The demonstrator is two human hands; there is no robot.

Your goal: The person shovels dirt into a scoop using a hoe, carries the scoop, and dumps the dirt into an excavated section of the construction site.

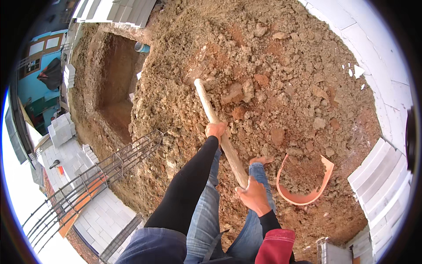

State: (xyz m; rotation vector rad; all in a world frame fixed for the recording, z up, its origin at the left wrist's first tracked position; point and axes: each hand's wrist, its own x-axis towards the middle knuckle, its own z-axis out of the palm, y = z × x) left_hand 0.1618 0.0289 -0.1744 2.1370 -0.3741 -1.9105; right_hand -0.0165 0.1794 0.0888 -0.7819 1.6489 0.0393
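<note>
A long pale wooden tool handle (207,104) slants across the loose brown soil (290,75). My left hand (215,130) is wrapped round its middle, with the black-sleeved arm stretched out. Closer to my body, my right hand (254,196) grips the same handle near its lower end. The far end of the handle meets the dirt, and no tool head can be made out there. Clods and reddish lumps (238,113) lie beside the handle. A bare foot (262,160) stands on the soil just past my right hand.
A U-shaped orange piece (299,199) lies right of my leg. At the left are a dug pit (118,79) with a blue bucket (141,47) at its edge and a steel rebar cage (99,169). Pale blocks (380,180) are stacked at right; a white wall (373,53) borders the soil.
</note>
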